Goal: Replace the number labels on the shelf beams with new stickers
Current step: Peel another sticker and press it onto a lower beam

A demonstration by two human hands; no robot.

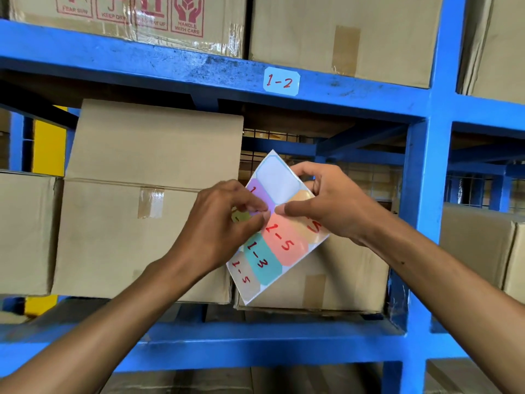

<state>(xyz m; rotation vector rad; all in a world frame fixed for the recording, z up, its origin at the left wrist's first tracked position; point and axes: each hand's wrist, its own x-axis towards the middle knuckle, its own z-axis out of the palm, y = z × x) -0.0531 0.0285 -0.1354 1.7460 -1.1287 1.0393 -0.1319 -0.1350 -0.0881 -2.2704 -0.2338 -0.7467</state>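
I hold a white sticker sheet (277, 231) in front of the shelf, tilted, with coloured stickers marked in red: a pink "1-5" (281, 240), a teal "1-3" (261, 258), a tan "1-5", purple, orange and a blank light-blue space at the top. My right hand (329, 203) grips the sheet's right edge. My left hand (227, 220) pinches the sheet near its middle, at the purple sticker's corner, fingertips against my right thumb. Above, a light-blue label "1-2" (281, 81) is stuck on the upper blue shelf beam (142, 62).
Cardboard boxes (150, 194) fill the shelf behind the sheet, and more stand on the level above. A blue upright post (426, 194) rises at the right. The lower blue beam (255, 345) runs beneath my forearms. A yellow post shows at the far left.
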